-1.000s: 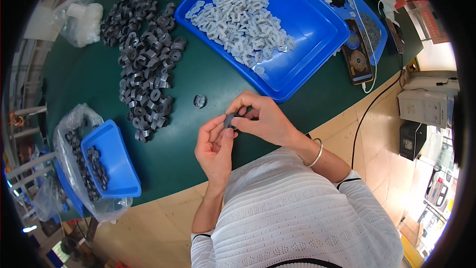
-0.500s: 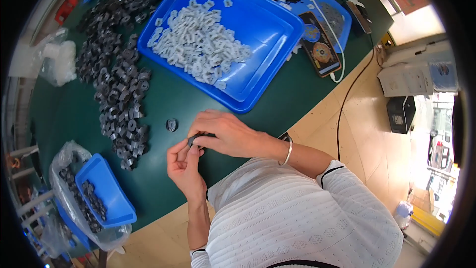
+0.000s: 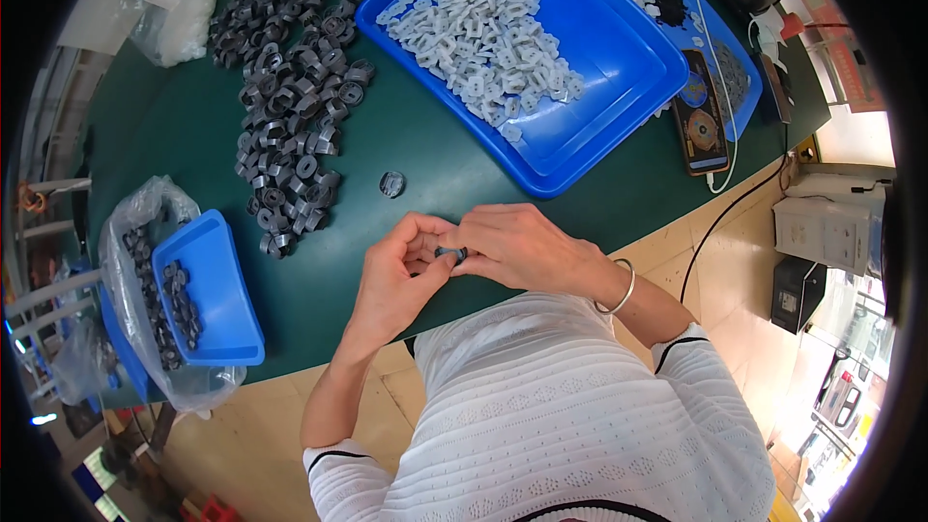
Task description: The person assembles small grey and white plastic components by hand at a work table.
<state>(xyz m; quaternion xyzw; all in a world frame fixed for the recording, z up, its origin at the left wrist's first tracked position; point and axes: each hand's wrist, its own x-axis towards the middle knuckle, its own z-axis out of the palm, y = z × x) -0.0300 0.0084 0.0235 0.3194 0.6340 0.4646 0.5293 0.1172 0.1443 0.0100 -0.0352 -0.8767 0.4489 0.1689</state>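
Both hands meet above the near edge of the green table, pinching one small dark ring-like part point(image 3: 450, 254) between their fingertips. My left hand point(image 3: 394, 275) closes on it from the left, thumb and curled fingers pressed to it. From the other side my right hand point(image 3: 527, 244) grips it, its back turned up; the fingers cover most of the part. A single loose black round part point(image 3: 391, 184) lies on the table just beyond my left hand. Farther left spreads a large heap of similar black parts point(image 3: 304, 101).
A big blue tray point(image 3: 623, 126) holds many small white pieces point(image 3: 478, 39). At its right lie a phone point(image 3: 703, 126) with a white cable and another blue tray point(image 3: 749, 63). Near the left edge, a small blue bin point(image 3: 232, 290) sits by a clear plastic bag point(image 3: 121, 232), both with dark parts.
The view has shifted, so the table's things appear farther up. My left hand has turned and now closes around the small part from the left; both hands still hold it.
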